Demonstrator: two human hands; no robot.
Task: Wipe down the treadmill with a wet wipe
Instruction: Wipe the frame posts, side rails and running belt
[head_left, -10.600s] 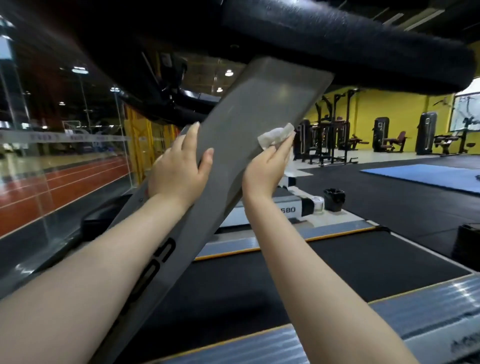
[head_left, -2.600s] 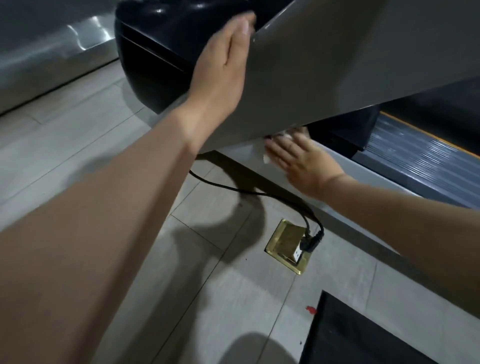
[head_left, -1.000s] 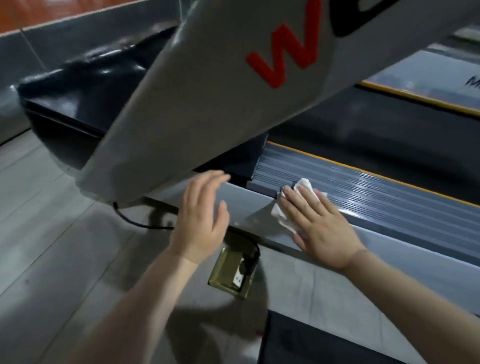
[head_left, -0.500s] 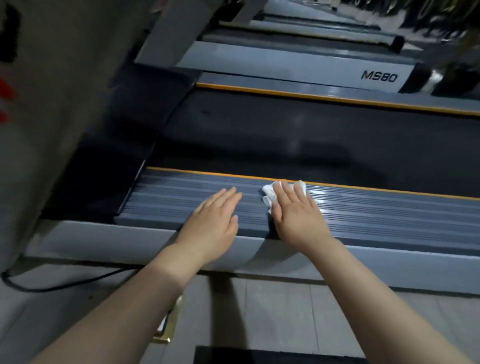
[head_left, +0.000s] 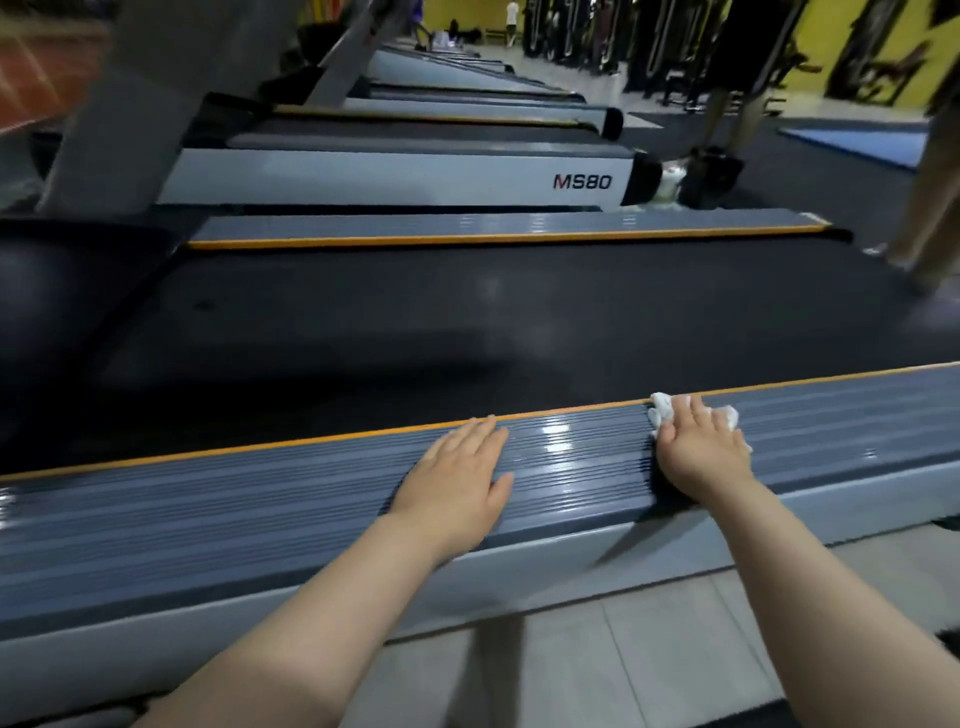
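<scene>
Both hands lie flat on the ribbed grey side rail (head_left: 260, 514) of the treadmill (head_left: 467, 322). The left hand (head_left: 457, 478) rests palm down with straight fingers, holding nothing. The right hand (head_left: 698, 449) presses a crumpled white wipe (head_left: 661, 408) against the rail near its orange edge. Beyond lies the black belt (head_left: 519, 312), then a neighbouring machine (head_left: 395, 179) marked MS80.

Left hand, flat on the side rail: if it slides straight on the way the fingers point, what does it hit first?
The left hand would cross the rail's orange edge strip first, then drop onto the black running belt. Nothing else seems to lie in that line.
</scene>
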